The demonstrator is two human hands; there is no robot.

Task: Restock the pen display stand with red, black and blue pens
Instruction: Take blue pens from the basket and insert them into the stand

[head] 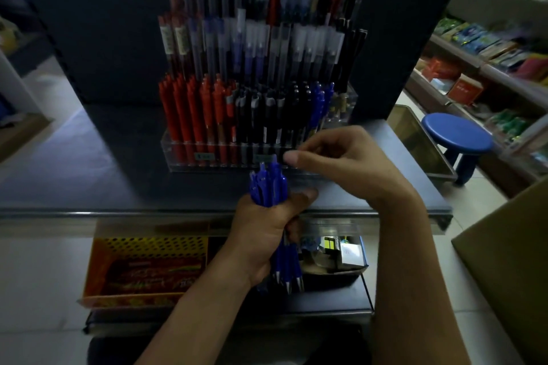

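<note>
Left grip [268,225] clenches a bundle of blue pens [269,184]. Right grip [335,154] hovers loosely curled, holding nothing, before the pen display stand [207,157].

Bundle of blue pens [268,187] in left hand [261,228], empty right hand [341,157] just above, before pen display stand [178,154].

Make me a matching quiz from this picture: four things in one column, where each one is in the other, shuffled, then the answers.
Things:
1. red pens
2. blue bundle
3. stool
4. orange basket

Places:
A. floor, right of the counter
B. left hand's grip
C. shelf under the counter
D. left end of the stand's front row

Pairs: 1-D, 2-B, 3-A, 4-C
</note>
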